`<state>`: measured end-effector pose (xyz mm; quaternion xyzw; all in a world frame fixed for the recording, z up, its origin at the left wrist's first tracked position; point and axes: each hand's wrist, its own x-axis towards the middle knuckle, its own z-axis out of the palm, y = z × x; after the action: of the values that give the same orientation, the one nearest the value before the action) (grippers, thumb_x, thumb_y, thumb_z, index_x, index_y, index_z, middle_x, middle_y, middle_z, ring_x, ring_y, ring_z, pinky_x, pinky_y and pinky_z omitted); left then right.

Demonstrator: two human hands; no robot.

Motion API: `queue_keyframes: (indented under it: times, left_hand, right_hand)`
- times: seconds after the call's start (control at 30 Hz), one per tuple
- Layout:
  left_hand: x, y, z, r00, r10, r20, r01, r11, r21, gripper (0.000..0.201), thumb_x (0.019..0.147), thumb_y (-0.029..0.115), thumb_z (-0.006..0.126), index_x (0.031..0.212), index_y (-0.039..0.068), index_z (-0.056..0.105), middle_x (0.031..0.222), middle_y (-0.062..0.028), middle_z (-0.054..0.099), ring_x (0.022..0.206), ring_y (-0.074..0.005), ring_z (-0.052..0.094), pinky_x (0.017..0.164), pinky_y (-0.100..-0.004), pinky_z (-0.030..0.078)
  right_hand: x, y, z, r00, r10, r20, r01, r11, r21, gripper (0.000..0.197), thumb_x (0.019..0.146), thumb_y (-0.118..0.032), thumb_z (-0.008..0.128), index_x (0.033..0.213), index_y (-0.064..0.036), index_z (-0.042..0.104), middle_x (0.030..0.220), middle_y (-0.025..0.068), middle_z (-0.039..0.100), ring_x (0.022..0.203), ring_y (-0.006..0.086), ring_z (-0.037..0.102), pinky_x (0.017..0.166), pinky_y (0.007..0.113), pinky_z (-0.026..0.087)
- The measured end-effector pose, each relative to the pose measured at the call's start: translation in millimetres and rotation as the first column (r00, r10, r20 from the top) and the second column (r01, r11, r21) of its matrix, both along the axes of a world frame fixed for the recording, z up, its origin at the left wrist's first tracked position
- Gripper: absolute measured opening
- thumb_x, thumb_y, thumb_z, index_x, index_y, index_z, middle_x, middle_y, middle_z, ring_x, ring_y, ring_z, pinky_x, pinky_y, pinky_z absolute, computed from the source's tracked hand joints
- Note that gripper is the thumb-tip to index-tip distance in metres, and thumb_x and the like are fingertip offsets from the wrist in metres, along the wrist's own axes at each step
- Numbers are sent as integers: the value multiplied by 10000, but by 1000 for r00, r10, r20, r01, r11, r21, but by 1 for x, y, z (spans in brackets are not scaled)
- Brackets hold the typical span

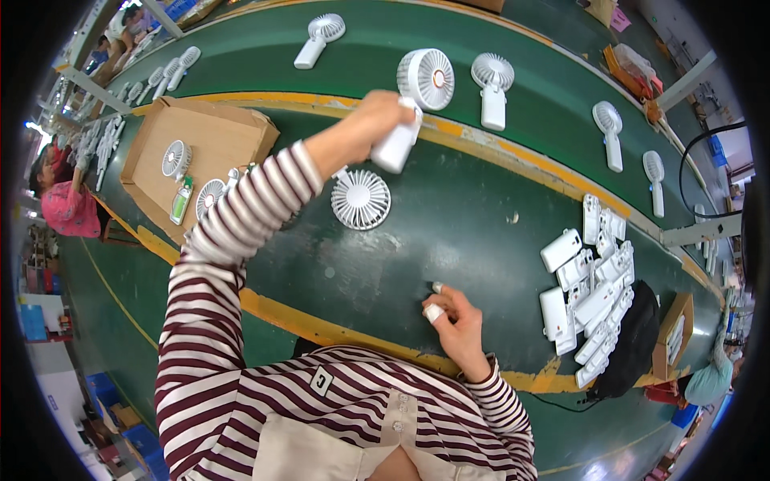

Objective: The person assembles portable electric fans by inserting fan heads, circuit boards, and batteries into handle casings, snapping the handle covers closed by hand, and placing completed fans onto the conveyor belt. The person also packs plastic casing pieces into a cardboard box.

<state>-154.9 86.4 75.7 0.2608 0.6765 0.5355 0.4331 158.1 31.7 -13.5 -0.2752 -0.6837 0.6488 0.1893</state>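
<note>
My left hand [375, 124] is closed round the handle of a white handheld fan [431, 78], lifted over the table's far edge beside the belt. Its round head points up, and the lower handle hangs below my fingers. Under that forearm another white fan head [361, 200] lies face up on the green table [385, 272]. My right hand [460, 325] rests near the table's front edge, holding nothing, its thumb and forefinger apart. White coverings wrap the tips of these two fingers.
A cardboard tray [216, 120] at the left holds fan parts and a green-and-white piece [182, 202]. White handle shells [589, 280] are heaped at the right beside a black bag [630, 353]. Several fans lie on the green belt [369, 48] beyond. A person in pink [68, 200] sits far left.
</note>
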Motion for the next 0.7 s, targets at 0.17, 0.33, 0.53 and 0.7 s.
queue_keyframes:
  times: [0.17, 0.33, 0.53, 0.7]
  left_hand:
    - [-86, 83, -38, 638, 120, -761, -276, 958, -80, 372, 633, 189, 698, 958, 29, 614, 906, -158, 636, 864, -298, 607, 727, -380, 477]
    - [-119, 118, -51, 516, 74, -853, -294, 951, -96, 518, 591, 274, 730, 996, -28, 617, 1010, -192, 616, 950, -309, 590, 828, -353, 466]
    - [-101, 66, -16, 706, -168, -688, 184, 982, -51, 361, 719, 130, 623, 1064, 23, 618, 1020, -151, 630, 955, -265, 597, 855, -318, 444]
    - [-68, -3, -28, 313, -386, -868, 378, 889, -259, 480, 718, 185, 628, 1163, 33, 535, 1125, -173, 553, 1064, -320, 513, 922, -373, 401]
  right_hand:
    - [-3, -2, -2, 1000, -25, -1, 25, 997, 70, 287, 804, -13, 578, 1081, 22, 507, 842, 70, 638, 740, 106, 594, 660, 223, 473]
    - [-3, 1, -9, 1000, -25, -12, 26, 998, 60, 268, 815, 17, 541, 1079, 28, 496, 870, 99, 630, 733, 140, 607, 665, 246, 491]
    - [-37, 18, 13, 986, -77, 147, 29, 951, 307, 326, 755, -92, 653, 1045, 17, 552, 797, 118, 618, 671, 190, 609, 580, 266, 483]
    - [-147, 22, 50, 988, 137, 72, -123, 418, 900, 663, 639, -254, 725, 1178, 6, 440, 1216, 232, 396, 1124, 399, 390, 877, 472, 375]
